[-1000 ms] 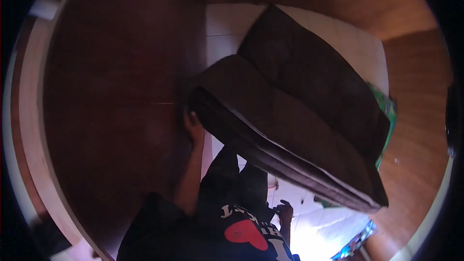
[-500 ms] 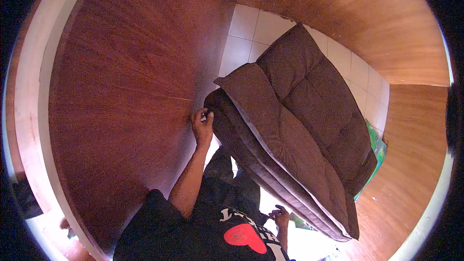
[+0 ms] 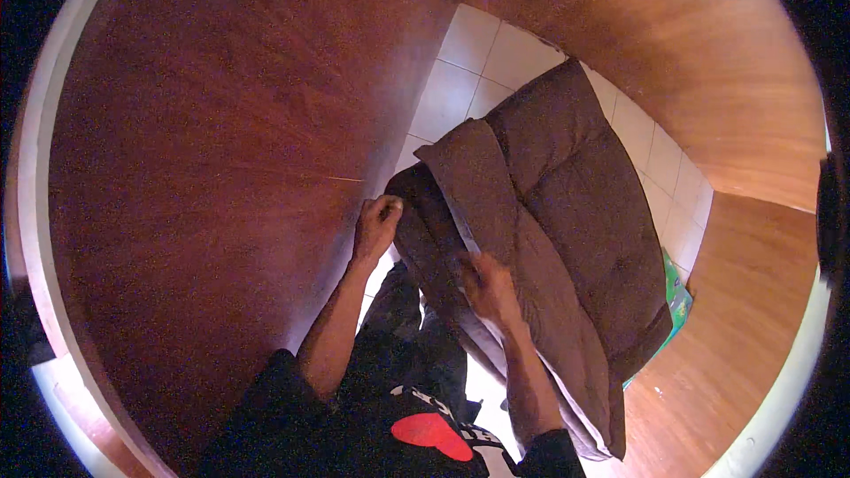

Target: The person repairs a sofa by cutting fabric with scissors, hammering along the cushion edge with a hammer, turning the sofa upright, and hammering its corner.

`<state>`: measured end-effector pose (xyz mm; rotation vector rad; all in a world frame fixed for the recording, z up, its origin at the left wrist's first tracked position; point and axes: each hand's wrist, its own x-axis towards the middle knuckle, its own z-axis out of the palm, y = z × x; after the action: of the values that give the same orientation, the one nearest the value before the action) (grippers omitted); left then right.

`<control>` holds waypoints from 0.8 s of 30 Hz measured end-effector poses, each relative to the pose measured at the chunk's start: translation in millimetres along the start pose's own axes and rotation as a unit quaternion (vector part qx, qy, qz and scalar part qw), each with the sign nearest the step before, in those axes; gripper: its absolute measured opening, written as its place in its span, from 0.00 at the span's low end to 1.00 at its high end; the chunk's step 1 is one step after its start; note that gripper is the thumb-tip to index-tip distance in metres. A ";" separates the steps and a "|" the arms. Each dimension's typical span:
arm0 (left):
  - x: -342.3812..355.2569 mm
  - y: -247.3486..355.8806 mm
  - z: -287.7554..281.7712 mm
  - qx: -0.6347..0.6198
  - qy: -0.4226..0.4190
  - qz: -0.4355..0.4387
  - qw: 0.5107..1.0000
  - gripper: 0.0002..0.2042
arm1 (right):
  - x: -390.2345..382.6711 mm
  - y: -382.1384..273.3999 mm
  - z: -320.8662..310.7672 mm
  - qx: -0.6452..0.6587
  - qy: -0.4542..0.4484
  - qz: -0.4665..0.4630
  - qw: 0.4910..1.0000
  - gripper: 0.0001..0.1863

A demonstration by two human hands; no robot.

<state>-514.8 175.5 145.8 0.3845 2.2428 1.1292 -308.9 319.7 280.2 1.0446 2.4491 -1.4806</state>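
A thick brown quilted mattress pad point(image 3: 567, 221), folded in layers, stands tilted over the white tiled floor in front of me. My left hand point(image 3: 375, 223) is closed on its upper left corner, close to a dark wooden panel point(image 3: 204, 177). My right hand point(image 3: 489, 288) presses against the pad's folded edge, fingers curled into the fold. Both forearms rise from the lower edge of the view. The pad's lower end hangs near my right side and hides the floor beneath it.
Wooden panels point(image 3: 708, 62) enclose the narrow tiled floor point(image 3: 469, 62) on the left, far and right sides. A green packet point(image 3: 676, 294) peeks out behind the pad's right edge. My dark shirt with a red patch point(image 3: 432, 434) fills the bottom.
The pad has swung from lying across the view to a steeper tilt. My right hand has come up from near my waist onto the pad's folded edge. My left hand keeps its corner.
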 end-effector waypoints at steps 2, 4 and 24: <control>1.5 6.1 -7.5 0.028 -0.023 0.042 0.998 0.17 | 41.9 -11.8 7.9 0.012 0.002 -0.019 1.000 0.15; 0.7 16.8 -3.1 0.048 -0.049 0.087 0.994 0.18 | 70.6 -14.5 9.5 -0.067 0.023 -0.105 0.992 0.15; -15.7 48.5 -46.4 0.017 -0.205 -0.045 0.978 0.17 | 25.6 -13.4 46.5 0.092 0.026 0.034 0.995 0.13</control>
<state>-531.6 167.5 212.1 0.4765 1.8977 0.8717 -348.3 290.9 255.4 1.2008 2.3214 -1.7039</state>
